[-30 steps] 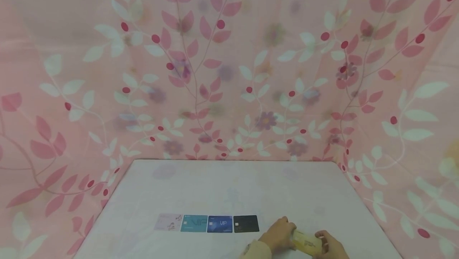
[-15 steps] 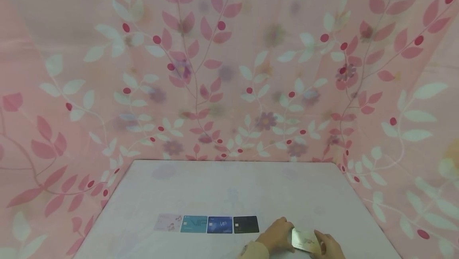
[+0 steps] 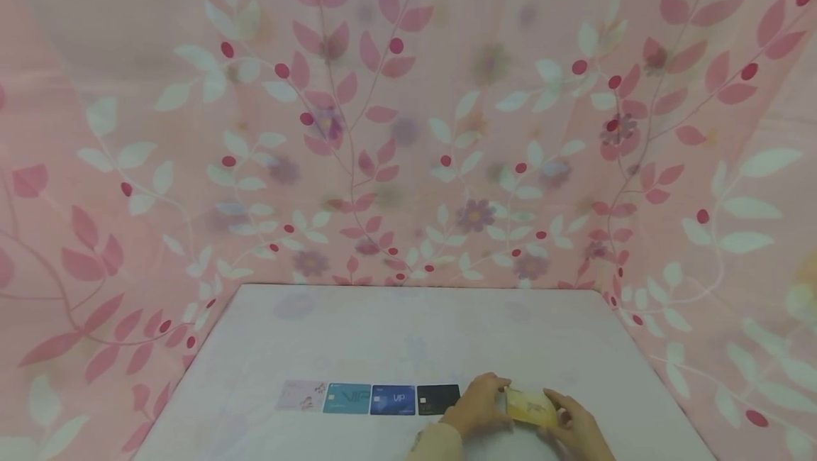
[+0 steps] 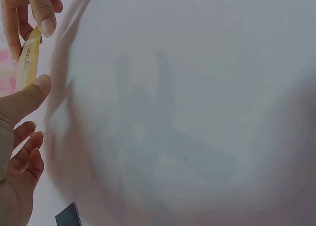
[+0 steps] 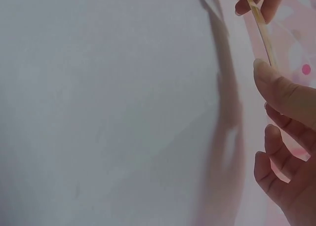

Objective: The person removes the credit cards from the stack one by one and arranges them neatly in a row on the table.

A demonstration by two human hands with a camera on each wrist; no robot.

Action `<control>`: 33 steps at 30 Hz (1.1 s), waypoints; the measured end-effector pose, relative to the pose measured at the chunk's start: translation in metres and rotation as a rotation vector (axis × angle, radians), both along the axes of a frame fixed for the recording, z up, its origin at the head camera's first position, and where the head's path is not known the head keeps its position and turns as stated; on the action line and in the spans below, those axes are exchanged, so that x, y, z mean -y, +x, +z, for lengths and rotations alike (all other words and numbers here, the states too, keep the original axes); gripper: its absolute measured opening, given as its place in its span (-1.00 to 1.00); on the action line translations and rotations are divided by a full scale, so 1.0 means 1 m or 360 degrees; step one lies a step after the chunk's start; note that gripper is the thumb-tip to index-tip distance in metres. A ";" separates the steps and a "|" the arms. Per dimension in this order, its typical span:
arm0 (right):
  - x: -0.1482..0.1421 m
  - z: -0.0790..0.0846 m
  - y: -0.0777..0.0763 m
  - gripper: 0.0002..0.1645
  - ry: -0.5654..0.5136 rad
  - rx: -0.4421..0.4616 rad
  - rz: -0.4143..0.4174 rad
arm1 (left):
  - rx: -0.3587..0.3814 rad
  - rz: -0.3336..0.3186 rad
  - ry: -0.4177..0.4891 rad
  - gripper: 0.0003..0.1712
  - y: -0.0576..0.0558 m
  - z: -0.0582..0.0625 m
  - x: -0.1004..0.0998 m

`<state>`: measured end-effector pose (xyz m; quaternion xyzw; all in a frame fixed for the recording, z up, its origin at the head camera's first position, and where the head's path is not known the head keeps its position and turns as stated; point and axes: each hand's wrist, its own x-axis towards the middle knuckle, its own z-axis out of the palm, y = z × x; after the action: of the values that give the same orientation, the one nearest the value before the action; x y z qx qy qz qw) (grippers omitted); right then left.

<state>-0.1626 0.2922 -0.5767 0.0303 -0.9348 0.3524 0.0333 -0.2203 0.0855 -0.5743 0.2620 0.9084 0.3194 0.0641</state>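
Note:
Both hands hold a yellow bank card (image 3: 531, 408) by its opposite ends, raised over the white table. My left hand (image 3: 474, 404) pinches its left end, thumb on the near face. At the right end, my right hand (image 3: 579, 427) pinches it between thumb and fingers. The left wrist view shows the yellow card (image 4: 29, 60) stretched between the two thumbs, with faint print on its face. From the right wrist it appears almost edge-on as a thin strip (image 5: 261, 30). A black card (image 3: 437, 399) lies flat just left of my left hand, which overlaps its right edge.
Left of the black card, a blue VIP card (image 3: 393, 400), a teal VIP card (image 3: 347, 398) and a pale pink card (image 3: 300, 396) continue the row on the white table (image 3: 408, 333). Pink floral curtains (image 3: 408, 128) enclose the table's back and sides.
Both hands have carried the yellow card left and slightly away, nearer the black card. Its face tilted, looking silvery half a second ago and yellow now. The row of cards stayed put.

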 end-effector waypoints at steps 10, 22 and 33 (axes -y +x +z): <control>0.019 -0.005 -0.022 -0.18 -0.0052 0.0030 0.0010 | 0.0120 0.0074 -0.0050 -0.32 -0.011 0.001 0.019; 0.040 -0.004 -0.041 -0.16 0.0003 0.0223 0.0024 | 0.0093 0.0159 -0.0081 -0.34 -0.012 -0.004 0.037; 0.048 -0.004 -0.048 -0.16 -0.0028 0.0208 0.0066 | 0.0183 0.0181 -0.0024 -0.32 -0.017 -0.001 0.046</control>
<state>-0.2108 0.2446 -0.5809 0.0263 -0.9310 0.3625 -0.0349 -0.2373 0.0391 -0.5754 0.1908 0.9190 0.3304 0.0999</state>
